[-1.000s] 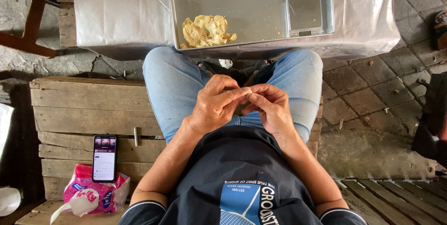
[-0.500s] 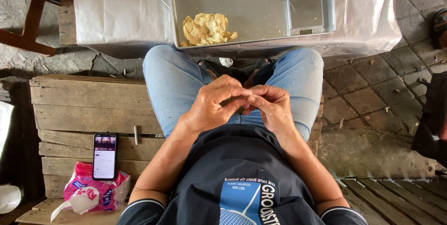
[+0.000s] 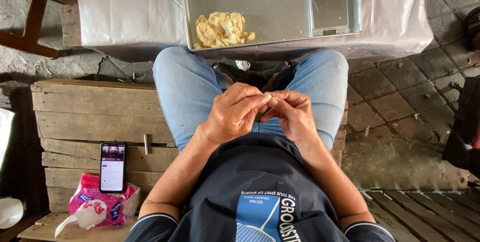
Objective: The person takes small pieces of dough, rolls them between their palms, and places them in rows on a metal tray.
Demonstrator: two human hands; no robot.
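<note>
Here, a small piece of dough (image 3: 268, 97) is pinched over the lap between the fingers of the left hand (image 3: 232, 113) and right hand (image 3: 290, 114); more dough (image 3: 221, 29) is heaped on the metal tray (image 3: 280, 17).

Lower left of the frame, a black phone (image 3: 112, 166) lies upright, its screen lit pale with a dark band on top. Its lower end rests on a crumpled pink plastic pack (image 3: 102, 207) with white patches, both on the wooden bench (image 3: 80, 117).
</note>
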